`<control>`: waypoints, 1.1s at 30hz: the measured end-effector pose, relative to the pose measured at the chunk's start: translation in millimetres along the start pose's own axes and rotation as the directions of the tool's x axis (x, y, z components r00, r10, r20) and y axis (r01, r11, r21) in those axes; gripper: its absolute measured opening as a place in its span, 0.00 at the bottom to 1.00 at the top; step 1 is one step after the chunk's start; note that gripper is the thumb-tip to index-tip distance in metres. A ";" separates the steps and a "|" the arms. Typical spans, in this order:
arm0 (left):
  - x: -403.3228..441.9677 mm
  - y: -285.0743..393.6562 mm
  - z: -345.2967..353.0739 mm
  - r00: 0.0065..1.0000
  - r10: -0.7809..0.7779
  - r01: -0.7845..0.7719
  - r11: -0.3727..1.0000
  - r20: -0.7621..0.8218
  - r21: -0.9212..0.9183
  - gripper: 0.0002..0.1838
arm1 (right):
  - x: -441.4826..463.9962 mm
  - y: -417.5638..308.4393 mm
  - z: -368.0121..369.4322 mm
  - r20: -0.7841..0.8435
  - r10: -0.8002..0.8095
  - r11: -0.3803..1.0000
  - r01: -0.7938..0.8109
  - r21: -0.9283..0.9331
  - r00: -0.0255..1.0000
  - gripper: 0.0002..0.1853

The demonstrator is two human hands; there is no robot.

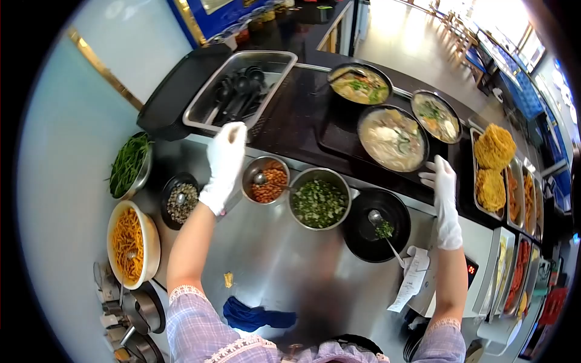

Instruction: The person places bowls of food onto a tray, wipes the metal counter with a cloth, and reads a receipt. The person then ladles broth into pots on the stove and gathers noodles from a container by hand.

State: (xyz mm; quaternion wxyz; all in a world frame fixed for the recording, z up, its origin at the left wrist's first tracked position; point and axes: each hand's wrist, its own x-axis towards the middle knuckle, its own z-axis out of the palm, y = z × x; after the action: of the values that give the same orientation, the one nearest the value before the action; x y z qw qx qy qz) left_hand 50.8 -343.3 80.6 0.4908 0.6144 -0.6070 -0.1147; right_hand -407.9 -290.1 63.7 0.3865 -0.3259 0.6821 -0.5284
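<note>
My left hand [226, 158], in a white glove, is at the near edge of a metal tray [281, 59] of black spoons [241, 88]. Its fingers are curled together, and I cannot make out whether anything is in them. My right hand [443, 181], also gloved, has its fingers apart beside a large black bowl of noodle soup [392, 140] on a dark tray [330, 138]. Behind that bowl stand a smaller soup bowl [434, 116] and another soup bowl [358, 86] with a dark spoon in it.
Along the counter are bowls of peanuts [272, 184], chopped greens [319, 202] and yellow strips [128, 245]. A black bowl [363, 242] holds a ladle. A paper receipt [411, 278], a blue cloth [254, 316] and fried noodle cakes [493, 151] are also around.
</note>
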 end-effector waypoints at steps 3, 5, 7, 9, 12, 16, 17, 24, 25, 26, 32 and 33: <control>46.0 -30.4 -32.3 0.981 0.150 -0.114 0.958 -0.122 0.265 0.09 | -22.0 -18.8 -4.7 -0.042 -0.179 0.980 0.174 -0.099 0.983 0.22; 73.4 -40.0 -32.6 0.985 0.154 -0.125 0.943 -0.073 0.308 0.09 | -49.5 -38.8 5.4 -0.029 -0.218 0.971 0.215 -0.102 0.975 0.20; 99.4 -52.2 -21.9 0.995 0.045 -0.074 0.932 0.090 0.355 0.09 | -75.9 -49.9 15.6 0.108 -0.366 0.912 0.380 -0.158 0.924 0.18; 118.1 -64.2 -6.8 0.956 -0.074 -0.040 0.925 0.283 0.378 0.09 | -109.4 -62.6 28.9 0.220 -0.371 0.908 0.402 -0.118 0.902 0.17; 126.3 -71.1 17.3 0.889 -0.174 -0.097 0.833 0.424 0.545 0.12 | -154.2 -76.1 40.4 0.337 -0.340 0.887 0.419 -0.196 0.878 0.16; 135.8 -76.5 44.8 0.842 -0.240 -0.136 0.773 0.484 0.620 0.15 | -191.3 -84.6 38.5 0.457 -0.374 0.744 0.555 -0.371 0.807 0.14; 138.2 -72.6 46.6 0.827 -0.266 -0.160 0.732 0.494 0.662 0.15 | -196.5 -86.2 37.4 0.489 -0.365 0.710 0.577 -0.404 0.792 0.14; 142.4 -66.4 45.4 0.882 -0.162 -0.219 0.689 0.442 0.691 0.11 | -202.7 -78.4 44.5 0.537 -0.427 0.575 0.677 -0.459 0.727 0.12; 145.3 -69.5 39.0 0.902 -0.140 -0.179 0.740 0.409 0.648 0.11 | -202.0 -78.6 48.8 0.533 -0.427 0.581 0.673 -0.458 0.731 0.12; 147.9 -72.6 28.5 0.894 -0.075 -0.179 0.843 0.441 0.507 0.10 | -201.8 -79.9 54.6 0.549 -0.434 0.565 0.690 -0.452 0.715 0.12; 94.8 17.1 -19.0 0.759 -0.094 0.587 0.526 0.644 -0.615 0.13 | -205.8 -68.6 97.5 0.544 -0.400 0.771 0.591 -0.235 0.738 0.19; 67.5 42.2 -17.8 0.763 -0.065 0.591 0.474 0.643 -0.653 0.12 | -206.7 -69.0 107.3 0.532 -0.316 0.891 0.438 -0.118 0.786 0.22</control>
State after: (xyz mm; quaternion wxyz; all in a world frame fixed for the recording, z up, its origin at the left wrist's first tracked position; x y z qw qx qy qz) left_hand 53.1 -383.8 151.3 0.4956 0.3582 -0.4517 -0.6497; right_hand -210.9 -179.9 153.2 0.3939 -0.6248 0.5365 -0.4083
